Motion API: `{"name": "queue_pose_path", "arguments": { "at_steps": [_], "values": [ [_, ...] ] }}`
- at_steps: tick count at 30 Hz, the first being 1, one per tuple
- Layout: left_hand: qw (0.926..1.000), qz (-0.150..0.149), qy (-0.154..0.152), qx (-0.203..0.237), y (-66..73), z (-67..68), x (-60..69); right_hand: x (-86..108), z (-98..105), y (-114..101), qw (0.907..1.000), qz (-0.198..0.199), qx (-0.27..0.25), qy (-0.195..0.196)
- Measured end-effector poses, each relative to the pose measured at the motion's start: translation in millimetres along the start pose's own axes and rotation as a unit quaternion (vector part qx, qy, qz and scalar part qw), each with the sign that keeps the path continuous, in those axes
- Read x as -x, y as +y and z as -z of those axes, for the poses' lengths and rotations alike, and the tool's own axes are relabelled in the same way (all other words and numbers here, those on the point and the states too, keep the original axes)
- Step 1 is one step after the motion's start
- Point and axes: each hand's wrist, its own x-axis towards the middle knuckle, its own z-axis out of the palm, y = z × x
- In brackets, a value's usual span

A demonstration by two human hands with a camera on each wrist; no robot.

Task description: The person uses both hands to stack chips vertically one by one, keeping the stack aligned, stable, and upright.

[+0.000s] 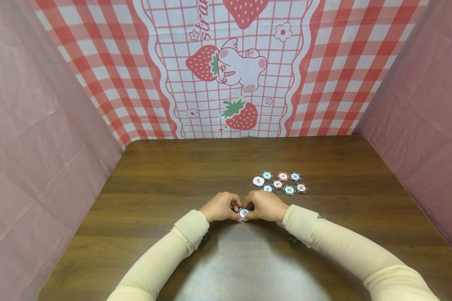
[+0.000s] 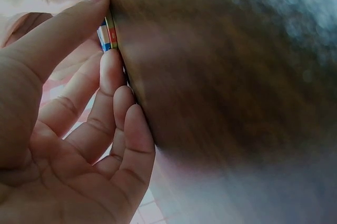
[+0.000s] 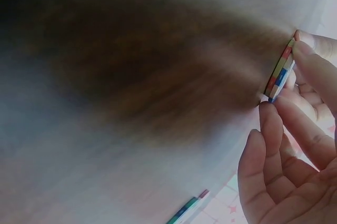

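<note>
A blue-edged chip with a white face marked 10 (image 1: 244, 213) lies on top of a small stack low on the table, between both hands. My left hand (image 1: 221, 207) pinches its left side, and my right hand (image 1: 265, 205) pinches the right side. Edge-on in the right wrist view, the stack (image 3: 280, 71) shows a blue-and-white chip against a red-and-yellowish one, held by the right hand (image 3: 295, 150). The left wrist view shows the left hand (image 2: 73, 124) with thumb and fingertips at the edge of the same stack (image 2: 108, 34).
Several loose chips lie beyond the right hand, among them a white one (image 1: 258, 181), a red one (image 1: 283, 176), a green one (image 1: 289, 190) and a blue one (image 1: 295, 176). The wooden table (image 1: 165, 167) meets a strawberry-print cloth (image 1: 135, 83) at its back edge.
</note>
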Motion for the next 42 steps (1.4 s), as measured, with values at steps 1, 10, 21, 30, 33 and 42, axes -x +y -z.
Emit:
{"name": "queue_pose_path", "arguments": {
  "at_steps": [1, 10, 21, 30, 33, 42],
  "values": [
    [1.0000, 0.000, 0.000, 0.001, 0.0, 0.0, 0.0, 0.0, 0, 0, 1.0000, 0.001, 0.000, 0.001],
    [1.0000, -0.005, -0.002, -0.004, -0.4, -0.5, -0.4, 0.2, 1, 10, 0.9992, 0.016, -0.033, 0.013],
    [0.9999, -0.010, -0.006, -0.011, 0.6, 0.5, -1.8, 12.6, 22, 26, 0.9903, -0.005, -0.121, 0.068],
    [0.9998, -0.009, -0.004, -0.015, 0.7, -1.8, -0.6, 30.0, 37, 42, 0.9778, -0.027, -0.155, 0.139],
    [0.9999, -0.007, -0.002, -0.013, 1.2, -2.2, 0.1, 35.5, 43, 47, 0.9742, -0.040, -0.158, 0.156],
    [0.9999, -0.004, 0.001, -0.015, 1.7, -2.2, 0.1, 46.7, 56, 62, 0.9580, -0.064, -0.194, 0.201]
  ]
}}
